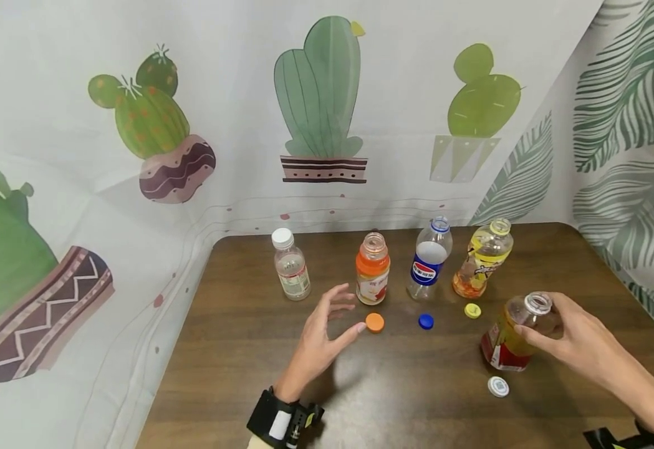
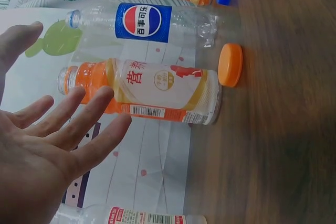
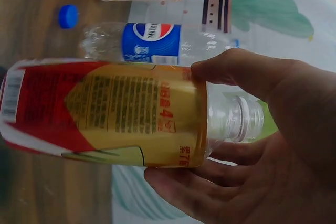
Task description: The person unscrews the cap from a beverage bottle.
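Note:
My right hand (image 1: 581, 340) holds an uncapped clear bottle with a red and yellow label (image 1: 503, 343) between thumb and fingers, near its shoulder. It stands close to upright; the right wrist view shows the thumb on one side and fingers on the other. A white cap (image 1: 497, 386) lies in front of it. My left hand (image 1: 315, 337) is spread above the table, holding nothing. Nearest to it are an orange cap (image 1: 375, 322) and an uncapped bottle with an orange neck (image 1: 373, 268). In the left wrist view, fingertips overlap that orange bottle (image 2: 163, 85); contact is not evident.
Behind stand an uncapped Pepsi bottle (image 1: 429, 262) and an uncapped yellow-labelled bottle (image 1: 475, 265). A blue cap (image 1: 426, 321) and a yellow cap (image 1: 472, 310) lie before them. A white-capped bottle (image 1: 292, 271) stands at the left. A cactus-print cloth (image 1: 237, 112) hangs behind the wooden table (image 1: 220, 349).

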`<state>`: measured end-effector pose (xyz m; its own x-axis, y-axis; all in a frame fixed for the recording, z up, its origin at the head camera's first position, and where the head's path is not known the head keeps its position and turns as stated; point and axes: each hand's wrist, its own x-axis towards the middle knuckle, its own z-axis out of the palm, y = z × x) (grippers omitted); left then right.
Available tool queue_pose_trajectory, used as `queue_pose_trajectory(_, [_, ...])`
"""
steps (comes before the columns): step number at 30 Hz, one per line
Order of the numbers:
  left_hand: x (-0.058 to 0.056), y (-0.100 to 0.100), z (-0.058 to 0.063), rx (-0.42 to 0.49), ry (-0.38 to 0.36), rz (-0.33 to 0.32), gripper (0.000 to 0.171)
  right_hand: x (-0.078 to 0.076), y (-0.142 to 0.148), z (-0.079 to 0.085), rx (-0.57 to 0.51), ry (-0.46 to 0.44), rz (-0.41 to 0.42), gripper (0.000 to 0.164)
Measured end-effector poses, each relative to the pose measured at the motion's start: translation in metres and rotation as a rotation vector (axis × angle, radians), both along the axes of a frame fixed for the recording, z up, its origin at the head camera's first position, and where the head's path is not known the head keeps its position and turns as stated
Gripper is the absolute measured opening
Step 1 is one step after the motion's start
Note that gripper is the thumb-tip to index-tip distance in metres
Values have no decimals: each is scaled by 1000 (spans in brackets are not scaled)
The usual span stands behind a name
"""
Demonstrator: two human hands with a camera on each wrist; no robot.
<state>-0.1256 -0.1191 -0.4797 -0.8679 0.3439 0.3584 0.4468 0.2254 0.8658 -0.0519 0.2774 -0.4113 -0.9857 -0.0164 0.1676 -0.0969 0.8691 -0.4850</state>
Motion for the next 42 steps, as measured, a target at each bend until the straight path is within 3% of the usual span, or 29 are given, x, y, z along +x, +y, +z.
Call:
queue_pose_trajectory(9, [1, -3, 2, -25, -20, 13, 67, 1, 6, -18, -42, -33, 11, 59])
queue_pose_trajectory(19, [2, -4, 4, -38, -38, 32, 66, 0, 2, -22, -79, 7, 46, 61])
queue_pose_trajectory(22, [2, -5, 4, -38, -36, 31, 66, 0, 1, -21, -78, 11, 39, 69])
queue_pose_trajectory(24, [2, -6, 4, -31, -37, 27, 66, 1, 0, -14, -66, 36, 24, 76])
queue_pose_trajectory(26, [3, -7, 3, -20, -33, 27, 65, 2, -4, -3, -57, 117, 5, 76])
queue_pose_trajectory(31, [8, -13, 2, 12, 10, 63, 52, 4, -37, 43, -68, 439, -49, 53])
queue_pose_trajectory(34, [9, -16, 4, 35, 62, 99, 44, 3, -70, 69, -125, 540, -11, 48])
queue_pose_trajectory(37, [11, -17, 14, 56, 119, 123, 38, -2, -103, 87, -174, 555, 79, 47])
queue_pose_trajectory(42, [20, -20, 38, 69, 217, 163, 32, -17, -157, 93, -242, 451, 229, 38])
